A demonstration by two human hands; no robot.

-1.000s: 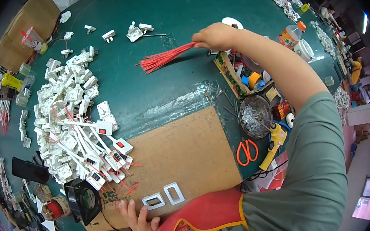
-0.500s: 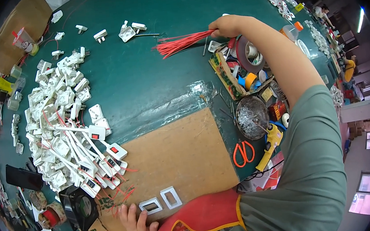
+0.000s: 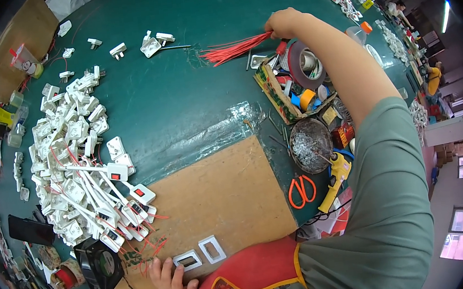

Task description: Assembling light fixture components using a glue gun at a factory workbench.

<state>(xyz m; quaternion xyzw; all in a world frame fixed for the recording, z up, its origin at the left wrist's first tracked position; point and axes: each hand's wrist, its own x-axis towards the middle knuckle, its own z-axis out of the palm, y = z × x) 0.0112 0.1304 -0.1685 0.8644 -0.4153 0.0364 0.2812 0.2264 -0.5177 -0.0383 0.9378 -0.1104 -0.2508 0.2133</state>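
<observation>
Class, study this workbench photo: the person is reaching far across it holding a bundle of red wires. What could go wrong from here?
1. The right hand grips the red wire bundle at one end only; the fanned loose ends may snag or slip out.
2. The outstretched forearm passes right over the cardboard tray of tape rolls and the metal bowl of small parts, so pulling back could knock them.
3. The left hand rests at the near table edge beside two white frames, which could be nudged off.
</observation>
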